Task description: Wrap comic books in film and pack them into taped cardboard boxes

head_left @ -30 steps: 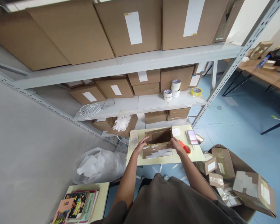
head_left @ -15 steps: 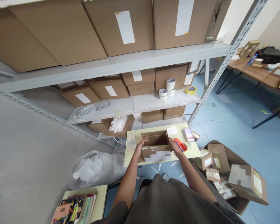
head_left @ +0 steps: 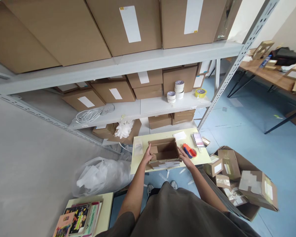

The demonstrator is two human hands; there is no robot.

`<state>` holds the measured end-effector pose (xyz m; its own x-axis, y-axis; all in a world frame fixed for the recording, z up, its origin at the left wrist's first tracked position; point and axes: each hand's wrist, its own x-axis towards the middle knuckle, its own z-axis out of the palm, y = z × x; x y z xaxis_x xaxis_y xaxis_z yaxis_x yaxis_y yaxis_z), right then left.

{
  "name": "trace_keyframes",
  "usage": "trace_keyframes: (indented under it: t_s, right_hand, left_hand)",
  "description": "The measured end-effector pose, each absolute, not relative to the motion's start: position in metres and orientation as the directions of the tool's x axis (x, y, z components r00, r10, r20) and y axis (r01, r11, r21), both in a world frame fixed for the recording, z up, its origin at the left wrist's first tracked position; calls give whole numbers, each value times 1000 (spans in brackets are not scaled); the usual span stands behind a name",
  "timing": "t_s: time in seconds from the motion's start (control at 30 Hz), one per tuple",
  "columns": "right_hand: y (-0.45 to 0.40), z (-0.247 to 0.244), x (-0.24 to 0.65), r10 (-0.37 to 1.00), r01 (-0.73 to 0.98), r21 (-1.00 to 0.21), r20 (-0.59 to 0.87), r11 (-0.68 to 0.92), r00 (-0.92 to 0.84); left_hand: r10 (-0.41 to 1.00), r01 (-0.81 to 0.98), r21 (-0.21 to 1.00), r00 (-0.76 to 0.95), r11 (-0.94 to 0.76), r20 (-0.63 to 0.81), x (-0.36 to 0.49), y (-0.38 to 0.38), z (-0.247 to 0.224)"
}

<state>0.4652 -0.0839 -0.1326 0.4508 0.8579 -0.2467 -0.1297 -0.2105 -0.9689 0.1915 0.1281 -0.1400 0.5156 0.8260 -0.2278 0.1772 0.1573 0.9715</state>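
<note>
An open cardboard box [head_left: 166, 163] with white paper strips on its near side rests on the small pale-yellow table [head_left: 153, 137]. My left hand [head_left: 147, 154] grips its left wall, and my right hand [head_left: 184, 157] holds the right wall near the front corner. The top faces up, so the brown inside shows; I see nothing in it but a flap at the left. Just right of my right hand lies a red and blue tape dispenser [head_left: 189, 150]. A white paper slip [head_left: 180, 135] lies behind it.
Metal shelving [head_left: 128, 67] with cardboard boxes rises behind the table; white tape rolls [head_left: 179, 86] and a yellow one [head_left: 200, 93] sit on it. A large carton of smaller boxes [head_left: 256, 187] stands at the right. A plastic bag [head_left: 103, 177] and stacked books [head_left: 76, 219] are at the left.
The box has tipped its opening toward me, so more of its inside shows and less of its near side. Both hands stay on it. The view has shifted slightly.
</note>
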Motion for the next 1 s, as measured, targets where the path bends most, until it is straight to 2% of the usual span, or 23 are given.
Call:
trace_keyframes:
  t_s: [0.1,0.23,0.43,0.57,0.67,0.8,1.0]
  right_hand:
    - [-86,-132,464,891,-129,-962,-271,-240,365]
    - [-81,-133,459,895,-143,-954,-296,-263,335]
    - [-83,-136,458,901,-190,-955,-282,-229,331]
    - [-90,-141,456,929,-170,-966,-239,-197,282]
    - [-88,-144,451,930,-134,-966,-250,-221,268]
    - [-78,-148,446,905,-113,-970,-242,-216,350]
    - [-68,-158,440,841,-74,-979,-200,-188,502]
  left_hand:
    - [819,289,956,536,48,-204,195,135,-136]
    - [821,344,937,514,67,-247,197,141,-137]
    - [898,175,953,329,245,-292,190,133,-147]
    - [944,145,962,205,233,-259,185,131,-149]
    - [927,203,956,267,212,-263,185,136,-147]
    - [884,231,953,379,196,-274,183,142,-145]
    - [899,202,957,346,209,-270,178,134,-150]
